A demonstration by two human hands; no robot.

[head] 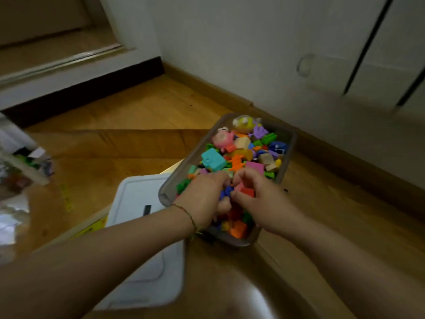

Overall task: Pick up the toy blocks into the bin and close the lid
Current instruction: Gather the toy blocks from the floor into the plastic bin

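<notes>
Toy blocks [239, 161] fill the bin [290, 143] to its rim, with both of my grips down in the near end of the pile.

My right grip [259, 199] has its fingers curled round a red block [245, 191]. My left grip [202, 195] is closed on a blue piece [225, 192] pressed against that block, and both are low over the bin's near half. The bin sits on the wooden floor [149, 107] near the wall. Its white lid [138, 203] lies flat just beside it on the left, partly under my left forearm. My worry is that the heap looks level with the rim or above it. Pieces let go on top could tumble over the edge, and humped blocks may stop the lid seating unless I flatten them first. The bin's near corner seems to overlap the lid, so dragging the lid free could jolt the load.
</notes>
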